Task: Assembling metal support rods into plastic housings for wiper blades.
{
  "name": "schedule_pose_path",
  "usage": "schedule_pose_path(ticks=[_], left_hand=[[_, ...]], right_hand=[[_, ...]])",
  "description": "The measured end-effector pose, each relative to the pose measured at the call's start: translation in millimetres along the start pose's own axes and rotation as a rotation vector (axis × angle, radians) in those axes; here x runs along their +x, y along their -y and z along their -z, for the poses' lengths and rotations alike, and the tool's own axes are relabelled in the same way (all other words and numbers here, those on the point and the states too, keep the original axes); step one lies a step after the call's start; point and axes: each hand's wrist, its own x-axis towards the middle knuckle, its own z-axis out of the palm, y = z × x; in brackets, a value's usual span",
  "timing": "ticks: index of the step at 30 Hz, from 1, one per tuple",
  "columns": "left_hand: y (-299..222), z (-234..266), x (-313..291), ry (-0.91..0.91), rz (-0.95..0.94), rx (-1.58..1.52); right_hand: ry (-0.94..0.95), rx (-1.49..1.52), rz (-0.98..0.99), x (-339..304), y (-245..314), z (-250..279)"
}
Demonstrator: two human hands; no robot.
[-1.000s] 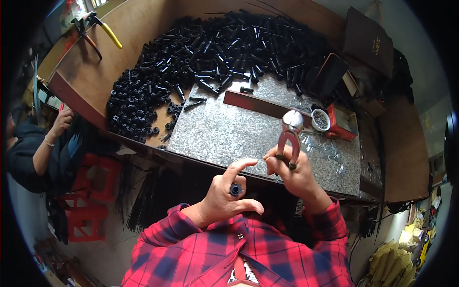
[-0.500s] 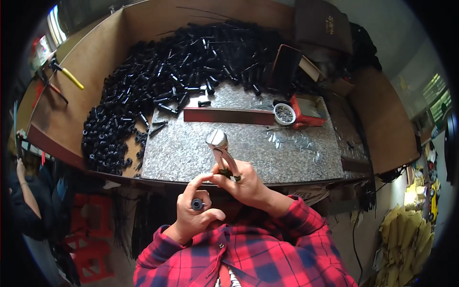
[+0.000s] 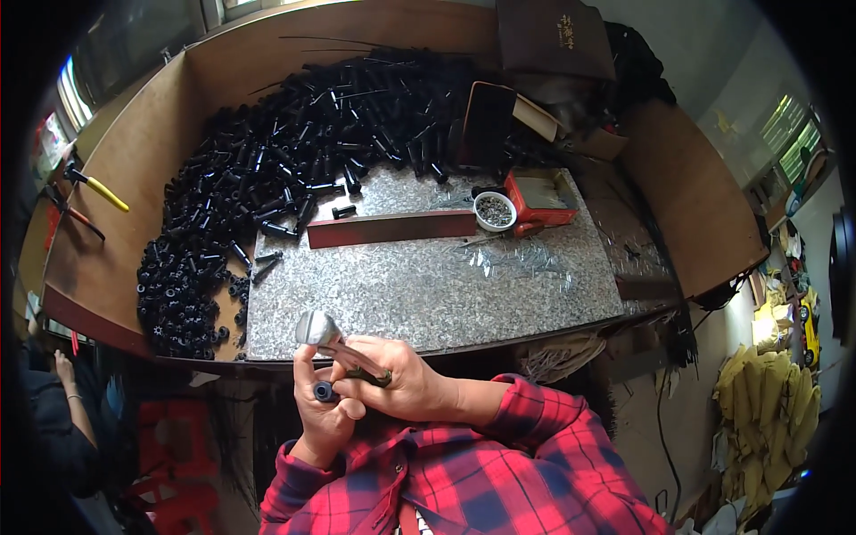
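In my left hand (image 3: 319, 421) is a small black tubular part (image 3: 325, 392), its open round end facing up between curled fingers. My right hand (image 3: 401, 379) is closed round the handles of a pair of pincers (image 3: 316, 329) with a broad, shiny metal head. That head sits just above the left fingers and the black part, and both hands are close together before the bench's front edge. Whether the jaws touch the part cannot be made out. A large heap of similar black parts (image 3: 267, 169) covers the back and left of the bench.
A dark red bar (image 3: 392, 229) lies across the speckled bench top (image 3: 428, 294). Right of it stand a white cup of small metal bits (image 3: 494, 212) and a red box (image 3: 541, 217). Wooden walls (image 3: 134, 143) surround the bench. Yellow-handled pliers (image 3: 102, 190) hang at the left. Another person's arm (image 3: 76, 401) shows at far left.
The pincers have swung left and down toward the black part in my left hand, and my hands have come together. The view has shifted, moving the bench leftward in the picture.
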Motion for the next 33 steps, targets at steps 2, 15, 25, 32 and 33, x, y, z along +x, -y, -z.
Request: schedule_pose_path(ticks=[2,15,25,32,33], left_hand=[[0,-1,0,-0.017,-0.012,0.002],[-2,2,-1,-0.004,-0.006,0.061],[2,14,-6,-0.007,0.094,0.080],[3,16,0,-0.014,-0.091,0.069],[-2,14,0,-0.019,-0.090,0.071]], right_hand=[[0.026,-0.028,0.051,0,-5,-1],[0.064,-0.032,0.080,-1,-4,-3],[0.068,-0.049,0.057,0,-4,-6],[0.009,-0.077,0.111,-2,-7,-17],[0.014,-0.072,0.110,-2,-8,-18]])
